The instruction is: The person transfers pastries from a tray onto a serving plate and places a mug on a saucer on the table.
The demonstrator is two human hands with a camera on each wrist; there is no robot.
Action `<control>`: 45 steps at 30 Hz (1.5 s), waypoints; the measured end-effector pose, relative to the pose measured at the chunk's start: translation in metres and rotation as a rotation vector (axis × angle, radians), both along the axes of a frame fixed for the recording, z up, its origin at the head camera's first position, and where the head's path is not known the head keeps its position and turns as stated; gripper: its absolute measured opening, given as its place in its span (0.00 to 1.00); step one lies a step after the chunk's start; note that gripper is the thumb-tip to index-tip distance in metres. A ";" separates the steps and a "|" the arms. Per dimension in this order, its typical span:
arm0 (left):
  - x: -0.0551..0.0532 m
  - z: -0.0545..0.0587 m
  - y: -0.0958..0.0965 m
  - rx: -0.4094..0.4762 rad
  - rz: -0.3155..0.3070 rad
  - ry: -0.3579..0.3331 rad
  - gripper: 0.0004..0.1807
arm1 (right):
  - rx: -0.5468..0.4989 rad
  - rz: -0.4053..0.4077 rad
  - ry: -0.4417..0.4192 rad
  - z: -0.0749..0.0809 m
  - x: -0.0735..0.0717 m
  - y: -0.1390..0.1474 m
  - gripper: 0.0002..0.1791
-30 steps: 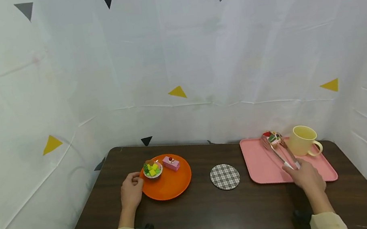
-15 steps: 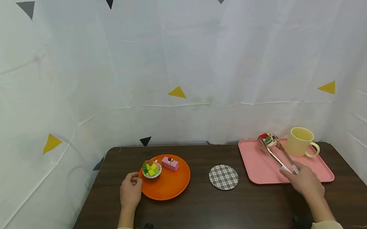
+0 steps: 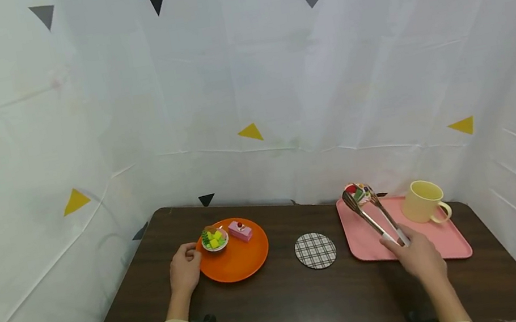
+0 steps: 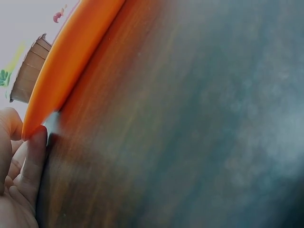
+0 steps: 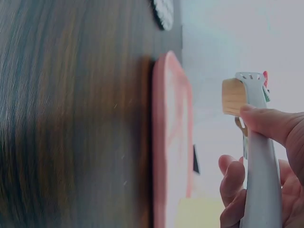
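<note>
My left hand pinches the left rim of an orange plate, thumb over and a finger under the edge. On the plate sit a small cup of toy salad with yellow cubes and a pink toy cake slice topped by a red ball. My right hand grips metal tongs by their white handles. Between the tong ends is a toy food piece with a tan base and red and green topping, raised above the pink tray.
A yellow mug stands on the tray's right side, handle to the right. A round checked coaster lies between plate and tray on the dark wooden table. White sheeting with triangles hangs behind.
My right hand has moved left with the tongs, lifting the toy food piece from near the mug to the tray's back left. My left hand and the plate have stayed put.
</note>
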State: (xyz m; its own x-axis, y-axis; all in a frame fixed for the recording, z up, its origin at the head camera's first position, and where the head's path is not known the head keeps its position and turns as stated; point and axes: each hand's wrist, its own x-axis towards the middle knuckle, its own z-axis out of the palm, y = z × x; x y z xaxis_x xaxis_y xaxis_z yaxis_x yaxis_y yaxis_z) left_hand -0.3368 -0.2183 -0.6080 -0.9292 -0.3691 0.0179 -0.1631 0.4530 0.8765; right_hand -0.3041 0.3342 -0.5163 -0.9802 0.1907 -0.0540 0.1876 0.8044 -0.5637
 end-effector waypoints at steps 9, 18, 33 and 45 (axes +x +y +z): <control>0.002 -0.003 -0.002 0.017 0.007 -0.016 0.23 | 0.007 0.095 0.034 0.016 0.007 -0.022 0.53; 0.002 -0.006 -0.008 0.014 0.009 -0.010 0.23 | -0.045 0.139 0.063 0.021 0.010 -0.050 0.50; -0.002 -0.002 -0.003 0.012 0.000 -0.017 0.23 | -0.089 0.232 0.146 0.015 0.014 -0.101 0.42; -0.002 -0.001 -0.001 0.001 -0.007 -0.008 0.23 | -0.100 0.270 0.113 0.005 0.019 -0.151 0.39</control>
State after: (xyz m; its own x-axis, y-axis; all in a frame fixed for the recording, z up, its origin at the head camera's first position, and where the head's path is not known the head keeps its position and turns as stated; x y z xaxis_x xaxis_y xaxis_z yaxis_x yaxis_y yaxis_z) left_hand -0.3388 -0.2193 -0.6087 -0.9320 -0.3622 0.0103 -0.1667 0.4538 0.8754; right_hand -0.2850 0.1827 -0.5110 -0.9956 -0.0777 0.0524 -0.0931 0.7565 -0.6474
